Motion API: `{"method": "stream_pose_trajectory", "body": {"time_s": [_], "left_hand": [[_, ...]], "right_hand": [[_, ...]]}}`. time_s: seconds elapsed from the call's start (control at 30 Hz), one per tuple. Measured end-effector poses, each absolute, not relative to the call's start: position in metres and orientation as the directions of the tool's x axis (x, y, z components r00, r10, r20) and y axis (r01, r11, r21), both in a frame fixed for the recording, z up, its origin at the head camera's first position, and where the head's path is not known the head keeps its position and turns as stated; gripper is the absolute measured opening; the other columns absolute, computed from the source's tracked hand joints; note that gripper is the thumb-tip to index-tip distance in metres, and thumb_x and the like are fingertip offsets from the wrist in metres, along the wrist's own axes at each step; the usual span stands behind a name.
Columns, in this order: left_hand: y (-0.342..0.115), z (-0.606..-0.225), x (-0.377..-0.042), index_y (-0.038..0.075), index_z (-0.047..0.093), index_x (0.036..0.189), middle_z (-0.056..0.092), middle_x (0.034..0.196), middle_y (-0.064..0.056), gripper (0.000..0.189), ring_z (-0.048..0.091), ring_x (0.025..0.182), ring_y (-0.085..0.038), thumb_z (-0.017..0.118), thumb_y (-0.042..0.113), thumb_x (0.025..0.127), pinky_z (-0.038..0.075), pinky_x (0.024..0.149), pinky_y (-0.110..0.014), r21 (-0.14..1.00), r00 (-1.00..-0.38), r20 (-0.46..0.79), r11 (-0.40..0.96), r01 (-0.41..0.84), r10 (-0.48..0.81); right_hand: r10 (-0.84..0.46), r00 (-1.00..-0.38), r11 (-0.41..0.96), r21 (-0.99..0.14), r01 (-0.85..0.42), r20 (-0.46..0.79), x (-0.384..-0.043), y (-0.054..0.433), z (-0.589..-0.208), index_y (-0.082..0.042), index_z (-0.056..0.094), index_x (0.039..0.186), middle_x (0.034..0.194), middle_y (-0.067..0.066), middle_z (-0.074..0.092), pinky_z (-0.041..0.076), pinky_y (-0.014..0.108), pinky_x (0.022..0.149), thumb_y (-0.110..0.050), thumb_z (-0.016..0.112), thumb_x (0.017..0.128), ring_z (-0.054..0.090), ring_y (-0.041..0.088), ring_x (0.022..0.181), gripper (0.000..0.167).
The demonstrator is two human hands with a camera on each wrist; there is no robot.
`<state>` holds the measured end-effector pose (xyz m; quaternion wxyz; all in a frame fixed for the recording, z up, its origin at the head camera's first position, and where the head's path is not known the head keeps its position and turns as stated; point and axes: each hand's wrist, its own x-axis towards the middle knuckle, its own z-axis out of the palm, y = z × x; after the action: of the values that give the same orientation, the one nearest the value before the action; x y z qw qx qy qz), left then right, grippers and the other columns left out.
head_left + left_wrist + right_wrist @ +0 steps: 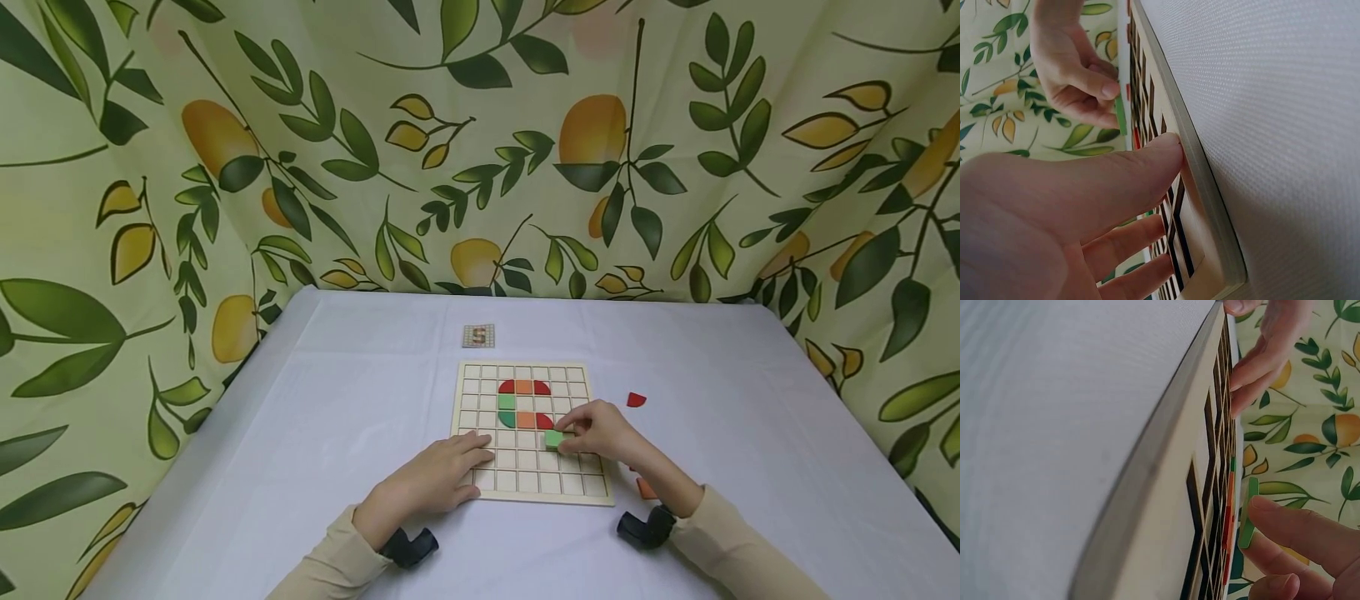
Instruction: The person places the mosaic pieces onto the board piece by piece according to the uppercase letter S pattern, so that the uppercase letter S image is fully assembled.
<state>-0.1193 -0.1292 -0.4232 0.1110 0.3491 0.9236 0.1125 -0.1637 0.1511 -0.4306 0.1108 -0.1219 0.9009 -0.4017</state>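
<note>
A light green square tile (pixel 553 440) is pinched between the fingertips of my right hand (pixel 600 429), close over the grid board (pixel 517 483). In the right wrist view the tile (pixel 1249 512) is seen edge-on, a little off the board's face. My left hand (pixel 438 473) rests with spread fingers on the board's left edge, its thumb on the near rim in the left wrist view. Red, orange and green pieces sit in the grid: an orange square (pixel 524 387) between two red rounded corners on top, a light green square (pixel 507 402) below, then a dark green corner, orange square and red corner.
Behind the board lies a small pattern card (pixel 478 336). A loose red piece (pixel 636 400) is on the white tablecloth to the right, and an orange piece (pixel 647 489) lies partly under my right forearm. A leaf-printed curtain (pixel 480 167) hangs behind the table.
</note>
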Motion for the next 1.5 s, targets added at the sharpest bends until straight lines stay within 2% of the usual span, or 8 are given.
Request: {"method": "stream_pose_trajectory", "body": {"time_s": [1.03, 1.5], "left_hand": [[-0.129, -0.423, -0.118, 0.007, 0.059, 0.138, 0.050, 0.151, -0.011, 0.048, 0.045, 0.143, -0.033, 0.072, 0.021, 0.094, 0.042, 0.114, -0.046, 0.275, -0.731, -0.122, 0.731, 0.625, 0.671], [-0.129, -0.423, -0.118, 0.007, 0.060, 0.137, 0.051, 0.151, -0.011, 0.047, 0.046, 0.142, -0.034, 0.072, 0.022, 0.094, 0.043, 0.113, -0.047, 0.263, -0.730, -0.113, 0.729, 0.632, 0.674]], "right_hand": [[-0.276, -0.956, 0.709, -0.693, -0.130, -0.104, -0.166, 0.141, -0.432, -0.002, 0.079, 0.094, 0.056, -0.004, 0.041, 0.026, 0.021, 0.054, -0.004, 0.087, 0.074, 0.038, 0.012, 0.059, 0.022], [-0.334, -0.942, 0.689, -0.692, -0.215, -0.041, -0.164, 0.140, -0.434, 0.000, 0.079, 0.091, 0.056, -0.006, 0.043, 0.028, 0.020, 0.053, -0.004, 0.089, 0.072, 0.040, 0.009, 0.058, 0.022]]}}
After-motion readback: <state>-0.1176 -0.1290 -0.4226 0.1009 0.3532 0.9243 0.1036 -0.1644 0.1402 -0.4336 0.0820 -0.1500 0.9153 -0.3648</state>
